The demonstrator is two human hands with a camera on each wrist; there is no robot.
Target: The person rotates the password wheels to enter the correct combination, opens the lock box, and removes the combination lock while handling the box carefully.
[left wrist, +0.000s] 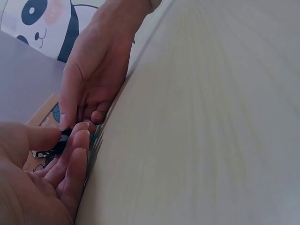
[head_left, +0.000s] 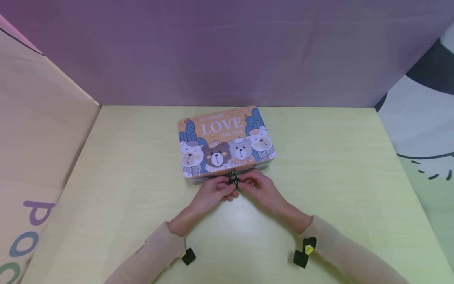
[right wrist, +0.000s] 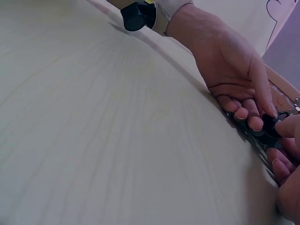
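Observation:
A rectangular tin box (head_left: 227, 142) with bears and the word LOVE on its lid stands closed on the table, slightly turned. At the middle of its front edge is a metal clasp (head_left: 232, 172), with a small black padlock (head_left: 234, 180) at it. My left hand (head_left: 212, 192) pinches the padlock from the left between thumb and fingers. From the other side my right hand (head_left: 261, 190) grips it with thumb and index finger. In the left wrist view the fingertips of both hands meet around the padlock (left wrist: 61, 142), partly covering it.
The pale wooden table (head_left: 337, 169) extends around the box. Behind it rises a purple wall (head_left: 230, 51); printed panels (head_left: 39, 130) stand at both sides. A small black block (head_left: 300, 259) hangs by the right sleeve, another black block (head_left: 189, 256) by the left.

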